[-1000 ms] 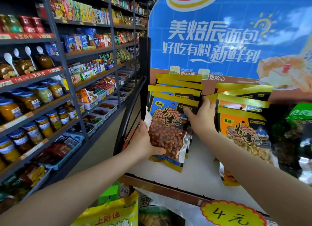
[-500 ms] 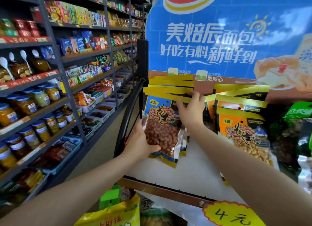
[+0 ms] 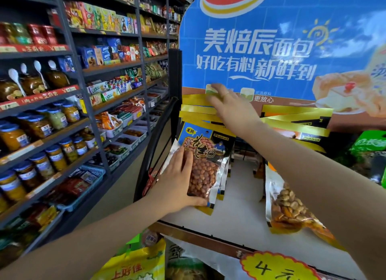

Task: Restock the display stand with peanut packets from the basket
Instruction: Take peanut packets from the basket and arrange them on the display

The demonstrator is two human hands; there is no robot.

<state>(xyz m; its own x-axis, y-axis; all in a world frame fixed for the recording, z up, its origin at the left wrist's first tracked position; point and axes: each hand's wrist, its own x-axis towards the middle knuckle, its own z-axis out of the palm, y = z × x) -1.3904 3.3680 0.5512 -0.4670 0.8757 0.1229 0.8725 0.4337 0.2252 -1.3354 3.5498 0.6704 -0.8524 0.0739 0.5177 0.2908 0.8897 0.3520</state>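
A blue peanut packet (image 3: 205, 165) hangs at the front of the left row on the display stand (image 3: 240, 192). My left hand (image 3: 177, 183) grips its lower left corner, thumb under the bottom edge and fingers on the front. My right hand (image 3: 227, 106) is blurred and lies with fingers stretched over the yellow top strips (image 3: 192, 102) of the blue packets behind. To the right hang orange peanut packets (image 3: 292, 206), partly hidden by my right forearm. No restocking basket is in view.
Tall dark shelves with jars (image 3: 41, 165) and snack boxes line the left side. A blue bread poster (image 3: 271, 50) tops the stand. A yellow price sticker (image 3: 271, 267) and a yellow bag (image 3: 135, 267) sit below. Green packets (image 3: 369, 142) hang far right.
My right hand has left the front packet's top and moved up to the yellow strips of the packets behind. My left hand kept hold of the packet's lower corner.
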